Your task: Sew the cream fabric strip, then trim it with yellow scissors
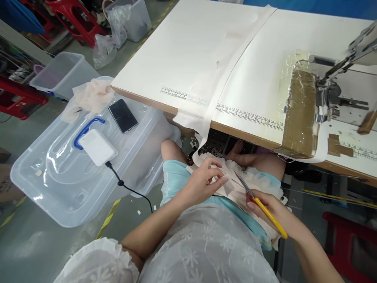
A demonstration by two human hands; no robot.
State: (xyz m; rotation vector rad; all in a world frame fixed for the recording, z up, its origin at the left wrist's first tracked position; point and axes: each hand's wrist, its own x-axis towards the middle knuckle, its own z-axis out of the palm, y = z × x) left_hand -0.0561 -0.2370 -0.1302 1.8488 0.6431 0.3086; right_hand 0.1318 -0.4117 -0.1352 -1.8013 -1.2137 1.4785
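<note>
On my lap lies pale cream fabric with ruffled edges. My left hand pinches part of it between thumb and fingers. Yellow-handled scissors are in my right hand, their metal blades pointing up and left toward the left hand. The blades look nearly closed and lie over the fabric. A long white fabric strip runs across the table and hangs over its front edge down to my lap.
The white table bears printed rulers and a sewing machine at the right. Left stands a lidded clear bin carrying a phone, a white power bank with a cable, and crumpled fabric. Red stools stand behind.
</note>
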